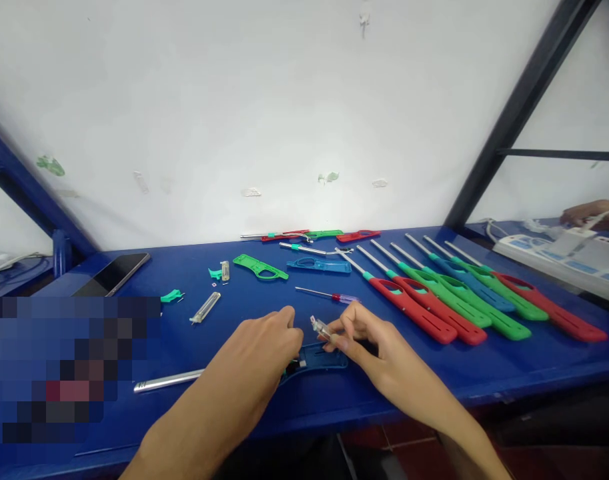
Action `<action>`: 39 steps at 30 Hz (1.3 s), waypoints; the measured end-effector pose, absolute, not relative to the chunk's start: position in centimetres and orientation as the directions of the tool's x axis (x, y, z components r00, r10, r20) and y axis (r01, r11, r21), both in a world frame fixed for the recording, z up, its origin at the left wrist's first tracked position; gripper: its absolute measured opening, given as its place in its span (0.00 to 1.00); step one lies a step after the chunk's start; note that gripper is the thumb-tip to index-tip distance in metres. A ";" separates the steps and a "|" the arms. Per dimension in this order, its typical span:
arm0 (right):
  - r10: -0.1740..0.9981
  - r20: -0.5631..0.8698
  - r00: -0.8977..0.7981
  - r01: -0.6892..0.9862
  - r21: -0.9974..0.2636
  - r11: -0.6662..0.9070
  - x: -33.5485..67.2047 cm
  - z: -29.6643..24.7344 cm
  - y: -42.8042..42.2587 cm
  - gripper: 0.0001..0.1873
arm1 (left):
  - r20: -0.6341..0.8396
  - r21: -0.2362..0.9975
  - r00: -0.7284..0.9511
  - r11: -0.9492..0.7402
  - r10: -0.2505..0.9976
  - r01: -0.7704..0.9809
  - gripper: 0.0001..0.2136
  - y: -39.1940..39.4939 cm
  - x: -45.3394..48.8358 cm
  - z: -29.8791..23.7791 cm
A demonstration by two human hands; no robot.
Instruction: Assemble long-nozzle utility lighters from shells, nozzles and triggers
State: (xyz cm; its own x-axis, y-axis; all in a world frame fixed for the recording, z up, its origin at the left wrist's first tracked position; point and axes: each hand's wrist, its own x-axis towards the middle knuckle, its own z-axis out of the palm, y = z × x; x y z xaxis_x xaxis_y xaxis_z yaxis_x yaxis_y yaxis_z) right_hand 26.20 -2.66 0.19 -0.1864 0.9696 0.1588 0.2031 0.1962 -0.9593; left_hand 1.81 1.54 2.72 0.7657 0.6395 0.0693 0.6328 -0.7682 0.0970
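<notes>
An opened blue lighter handle half [324, 357] lies near the table's front edge, its inside facing up. From under my left hand [267, 343] its silver metal tube [169, 381] sticks out to the left. My left hand is closed over the handle's left part; the fingertips are hidden. My right hand [367, 337] pinches a clear plastic fuel tank [323, 328] between thumb and fingers, just above the handle half. A small pinkish piece shows at the tank's upper end.
Several assembled stick lighters [414, 310] lie in a row at the right. Behind my hands are a screwdriver [329, 295], a green handle half [259, 267], a blue one [319, 266] and another clear tank [207, 308]. A phone [114, 275] and power strip [559, 257] flank them.
</notes>
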 end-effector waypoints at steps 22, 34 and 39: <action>0.974 0.165 -0.153 0.252 -0.947 0.200 26.2 -0.1 -2.4 0.19 | -0.205 -0.188 0.724 -0.753 0.658 0.631 0.19 1.5 4.8 6.6; 0.972 0.173 -0.162 0.263 -0.942 0.211 26.1 -0.1 -2.4 0.16 | 0.002 -0.108 0.813 -0.808 0.582 0.579 0.18 2.0 3.6 4.8; 0.970 0.179 -0.165 0.258 -0.941 0.218 26.1 0.0 -2.4 0.16 | 0.059 -0.161 0.811 -0.796 0.582 0.583 0.21 1.1 3.8 3.7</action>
